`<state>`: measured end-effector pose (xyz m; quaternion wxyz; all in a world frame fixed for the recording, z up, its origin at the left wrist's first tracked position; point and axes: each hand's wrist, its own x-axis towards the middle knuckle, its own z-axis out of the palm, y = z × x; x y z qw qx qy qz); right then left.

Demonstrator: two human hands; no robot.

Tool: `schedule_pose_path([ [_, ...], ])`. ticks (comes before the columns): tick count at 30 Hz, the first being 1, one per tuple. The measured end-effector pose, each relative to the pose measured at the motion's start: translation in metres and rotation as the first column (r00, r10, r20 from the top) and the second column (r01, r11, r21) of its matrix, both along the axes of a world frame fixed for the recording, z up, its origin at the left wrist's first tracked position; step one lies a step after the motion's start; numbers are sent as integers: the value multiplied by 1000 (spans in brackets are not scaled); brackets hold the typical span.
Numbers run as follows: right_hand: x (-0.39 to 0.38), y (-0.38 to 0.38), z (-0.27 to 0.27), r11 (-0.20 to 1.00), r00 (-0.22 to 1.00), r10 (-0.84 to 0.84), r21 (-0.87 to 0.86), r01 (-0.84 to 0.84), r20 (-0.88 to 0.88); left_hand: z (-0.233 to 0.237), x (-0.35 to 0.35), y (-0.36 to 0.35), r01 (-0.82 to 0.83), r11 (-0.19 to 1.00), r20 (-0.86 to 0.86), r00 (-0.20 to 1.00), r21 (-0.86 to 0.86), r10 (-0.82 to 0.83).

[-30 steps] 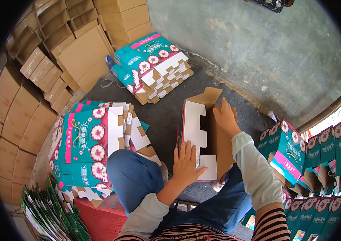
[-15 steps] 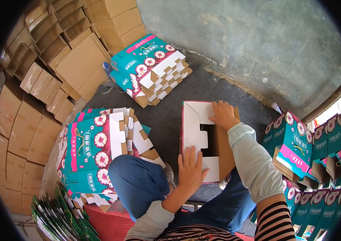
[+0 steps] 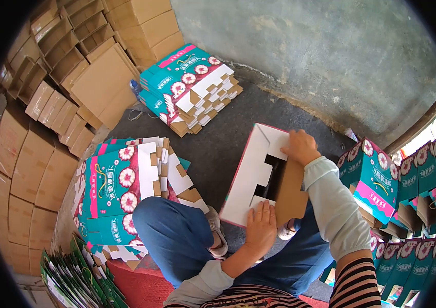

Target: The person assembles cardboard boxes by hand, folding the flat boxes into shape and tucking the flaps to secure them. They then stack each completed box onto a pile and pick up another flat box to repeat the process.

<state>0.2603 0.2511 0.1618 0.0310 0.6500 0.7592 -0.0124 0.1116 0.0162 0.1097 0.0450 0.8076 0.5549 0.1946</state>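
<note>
A carton [image 3: 246,187] stands between my knees, its bottom facing up. White and brown flaps partly cover the top, with a dark gap at the middle showing the inside. Gripping the far end is my right hand [image 3: 301,147], fingers curled over the flap edge. At the near end my left hand [image 3: 261,226] has its fingers together on the white flap and holds that end; its thumb is hard to make out. The carton sits at a slant, far end to the right. A thin magenta edge shows along its left side.
Flat teal printed cartons are stacked left of my knee [image 3: 110,187] and farther back [image 3: 177,84]. Made-up teal cartons [image 3: 374,179] stand at the right. Brown boxes [image 3: 33,169] line the left side, green folded packaging [image 3: 76,274] lies lower left, and a grey wall [image 3: 310,56] rises behind.
The carton has turned clockwise, its far end swinging right. My left hand has moved right and down, its spread fingers drawing together on the near end; my right hand has shifted right with the carton.
</note>
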Motion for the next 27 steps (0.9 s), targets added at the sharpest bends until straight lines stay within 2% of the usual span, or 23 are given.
schedule_pose_path([
  [4,57,2,-6,990,999,31,-139,-32,-10,14,-34,8,61,997,-18,998,40,-61],
  [5,64,1,1,955,997,-22,-295,-2,-78,16,-46,9,65,997,-20,998,28,-65],
  [7,76,-2,19,811,969,-161,-585,22,-187,9,-69,12,88,995,45,995,-37,-86],
  [9,84,-2,11,791,914,-263,-611,21,-308,11,-81,14,107,993,127,987,-56,-99],
  [10,86,-1,6,783,877,-310,-622,17,-367,12,-80,17,51,998,206,978,-48,-40],
  [13,84,2,-5,850,838,-280,-527,-11,-468,10,-75,30,-138,989,386,910,-60,151],
  [15,79,0,-12,949,854,-99,-308,-75,-512,7,-71,42,-281,955,437,849,-101,296],
  [16,75,-2,-17,975,856,-2,-191,-113,-517,7,-69,47,-319,945,461,829,-79,318],
  [19,41,-30,16,971,937,210,175,-166,-279,3,-65,58,-413,910,541,759,-31,363],
  [21,27,-41,18,861,839,489,286,-421,-239,2,-65,57,-405,906,253,896,125,365],
  [22,24,-46,16,778,764,611,336,-532,-207,2,-63,57,-377,904,97,926,201,365],
  [25,15,-53,-5,744,739,666,161,-648,-101,10,-59,50,-217,961,-56,972,173,230],
  [27,11,-53,-17,767,764,639,137,-627,-85,1,-59,52,-180,978,-56,981,103,187],
])
